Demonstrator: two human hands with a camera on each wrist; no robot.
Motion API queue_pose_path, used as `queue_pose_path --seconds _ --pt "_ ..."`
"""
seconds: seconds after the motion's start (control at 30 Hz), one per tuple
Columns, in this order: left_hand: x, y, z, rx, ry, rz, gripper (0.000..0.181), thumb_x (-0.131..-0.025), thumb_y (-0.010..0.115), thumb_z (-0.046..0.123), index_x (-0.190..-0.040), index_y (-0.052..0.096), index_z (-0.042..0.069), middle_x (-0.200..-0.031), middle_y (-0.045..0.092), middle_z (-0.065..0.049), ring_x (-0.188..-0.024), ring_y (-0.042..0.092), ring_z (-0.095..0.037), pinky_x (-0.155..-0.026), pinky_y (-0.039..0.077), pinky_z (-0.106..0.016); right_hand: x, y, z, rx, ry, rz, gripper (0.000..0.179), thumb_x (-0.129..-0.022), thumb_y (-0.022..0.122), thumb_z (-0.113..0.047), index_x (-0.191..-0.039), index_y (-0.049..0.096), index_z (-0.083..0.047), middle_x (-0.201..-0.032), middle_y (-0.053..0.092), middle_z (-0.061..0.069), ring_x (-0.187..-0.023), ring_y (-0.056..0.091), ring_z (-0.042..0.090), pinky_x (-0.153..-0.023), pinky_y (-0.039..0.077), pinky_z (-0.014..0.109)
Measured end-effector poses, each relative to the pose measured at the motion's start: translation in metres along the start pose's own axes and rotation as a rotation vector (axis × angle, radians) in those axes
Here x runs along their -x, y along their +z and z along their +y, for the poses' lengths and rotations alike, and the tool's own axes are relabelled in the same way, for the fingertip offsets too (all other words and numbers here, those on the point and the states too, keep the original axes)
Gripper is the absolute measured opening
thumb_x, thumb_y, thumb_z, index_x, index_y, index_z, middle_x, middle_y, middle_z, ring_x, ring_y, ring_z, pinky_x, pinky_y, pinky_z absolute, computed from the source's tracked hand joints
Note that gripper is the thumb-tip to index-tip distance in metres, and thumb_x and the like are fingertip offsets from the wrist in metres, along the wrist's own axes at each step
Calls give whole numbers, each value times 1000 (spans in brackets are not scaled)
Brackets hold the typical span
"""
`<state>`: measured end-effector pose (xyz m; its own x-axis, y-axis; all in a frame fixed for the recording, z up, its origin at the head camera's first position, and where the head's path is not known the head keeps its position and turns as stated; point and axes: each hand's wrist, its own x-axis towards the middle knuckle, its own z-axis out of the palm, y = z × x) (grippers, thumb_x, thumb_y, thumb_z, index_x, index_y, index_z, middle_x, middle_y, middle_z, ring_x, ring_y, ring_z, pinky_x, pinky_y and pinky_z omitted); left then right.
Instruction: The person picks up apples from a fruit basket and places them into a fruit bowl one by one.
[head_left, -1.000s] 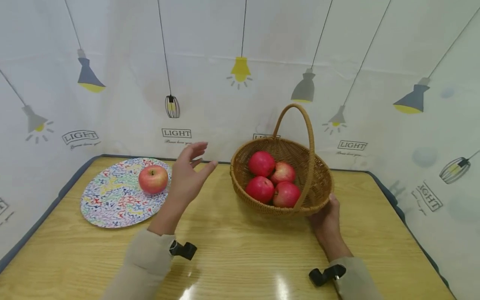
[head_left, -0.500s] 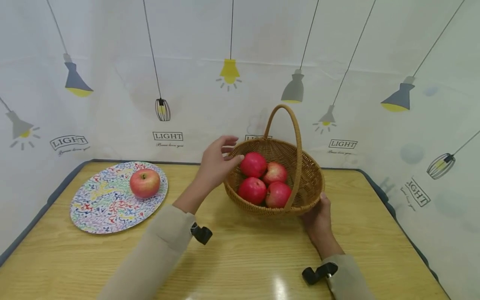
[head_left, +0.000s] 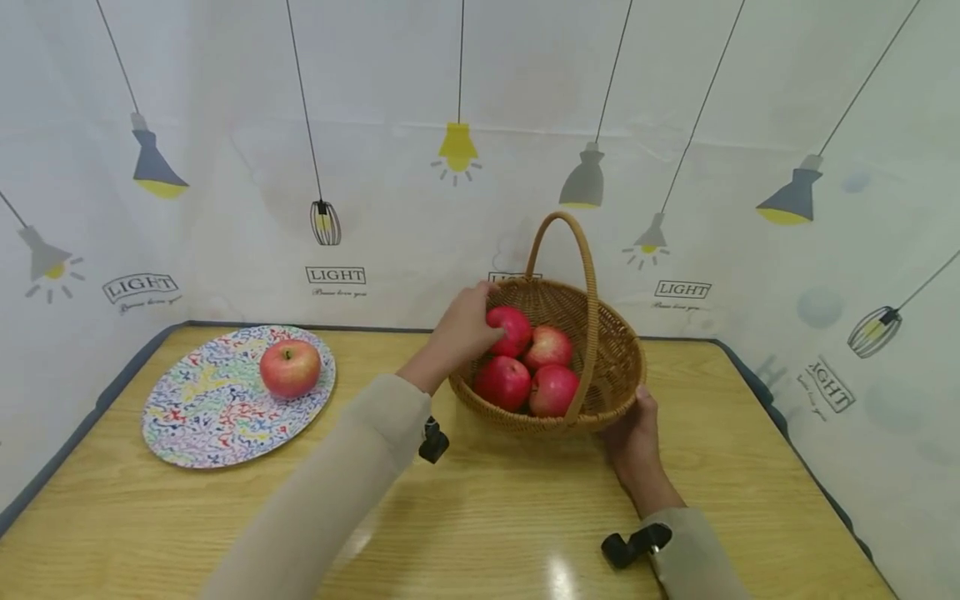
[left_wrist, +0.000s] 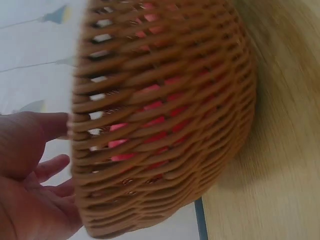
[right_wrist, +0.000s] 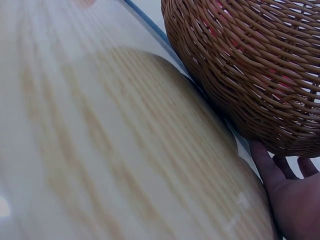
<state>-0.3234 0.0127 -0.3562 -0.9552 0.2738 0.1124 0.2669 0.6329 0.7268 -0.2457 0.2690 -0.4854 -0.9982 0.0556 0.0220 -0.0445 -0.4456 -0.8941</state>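
Observation:
A brown wicker basket [head_left: 622,367] with a tall arched handle holds several red apples. My left hand [head_left: 461,333] reaches over its left rim, thumb and fingers around the far-left apple [head_left: 512,332]. From the left wrist, the basket's woven wall [left_wrist: 165,115] hides the fingertips, and red shows through the gaps. On the basket's right side, my right hand [head_left: 633,437] grips it, thumb up at the rim and the other fingers underneath. The right wrist view has that hand [right_wrist: 292,195] against the lower weave. The basket leans toward me.
At the left lies a round plate [head_left: 202,408] with a multicoloured squiggle pattern, one red-yellow apple [head_left: 290,368] on it. Beneath everything is a light wooden table [head_left: 480,517], with a lamp-printed cloth [head_left: 405,225] rising behind and at the sides.
My left hand has moved right from beside the plate to the basket and closed around the far-left apple. My right hand stays on the basket. The head view has shifted slightly.

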Motion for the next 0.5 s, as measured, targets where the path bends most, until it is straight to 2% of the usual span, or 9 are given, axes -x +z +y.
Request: queue_pose_path --seconds 0.1,0.23,0.37,0.5 --pt "-8 6 1 -63 -8 -42 66 -92 71 12 -150 40 3 -152 48 -16 -142 46 -30 -117 42 -45 1 -2 1 -10 -2 0 79 -97 29 -60 -164 5 -26 -170 8 8 -156 11 27 -123 19 41" --pt "-16 11 2 -132 -13 -39 71 -90 74 20 -151 40 5 -152 50 -15 -139 49 -30 -116 43 -44 0 -3 3 -28 -26 -2 77 -97 30 -58 -164 10 -24 -167 14 8 -153 17 25 -118 24 36" --pt "-23 15 1 -154 -10 -51 76 -88 77 27 -153 39 12 -152 49 -14 -137 50 -30 -113 45 -44 0 -2 3 -43 -35 8 75 -97 33 -58 -162 14 -26 -165 18 7 -151 21 26 -114 28 37" --pt "-30 20 -3 -188 27 -66 77 -88 78 24 -154 40 14 -152 49 -14 -138 50 -30 -113 45 -43 -1 -3 2 -27 -28 17 76 -97 32 -58 -163 10 -28 -168 11 9 -155 13 31 -120 23 42"
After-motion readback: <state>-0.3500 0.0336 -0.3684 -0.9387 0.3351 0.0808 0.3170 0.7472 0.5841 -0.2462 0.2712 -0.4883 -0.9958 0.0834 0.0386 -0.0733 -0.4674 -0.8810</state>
